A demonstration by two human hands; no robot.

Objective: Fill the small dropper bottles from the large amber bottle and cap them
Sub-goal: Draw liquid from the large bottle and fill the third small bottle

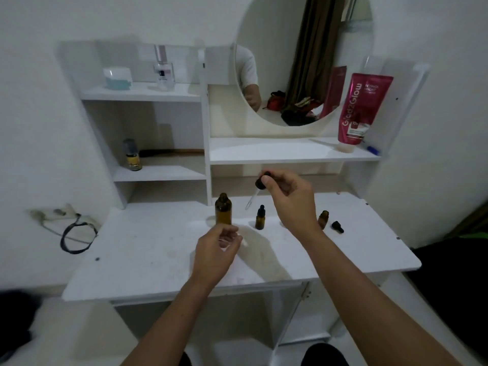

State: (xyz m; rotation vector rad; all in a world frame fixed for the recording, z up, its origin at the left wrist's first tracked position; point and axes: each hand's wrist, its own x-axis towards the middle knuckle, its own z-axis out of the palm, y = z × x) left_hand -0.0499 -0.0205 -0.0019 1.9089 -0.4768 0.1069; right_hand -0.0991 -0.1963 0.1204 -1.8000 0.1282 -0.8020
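Observation:
The large amber bottle (223, 209) stands uncapped on the white table (148, 249). My right hand (290, 199) holds its black dropper cap (261, 182) in the air, the glass pipette (251, 202) slanting down to the left between the large bottle and a small capped dropper bottle (260, 218). A second small amber bottle (323, 219) stands uncapped to the right of my right wrist, its black dropper cap (338, 226) lying beside it. My left hand (217, 249) hovers in front of the large bottle, fingers loosely curled and holding nothing.
White shelves rise behind the table, with a round mirror (303, 59), a pink tube (363, 109), a small dark bottle (132, 155), a jar (117, 78) and a perfume bottle (163, 70). A black cable (76, 233) hangs at the left wall.

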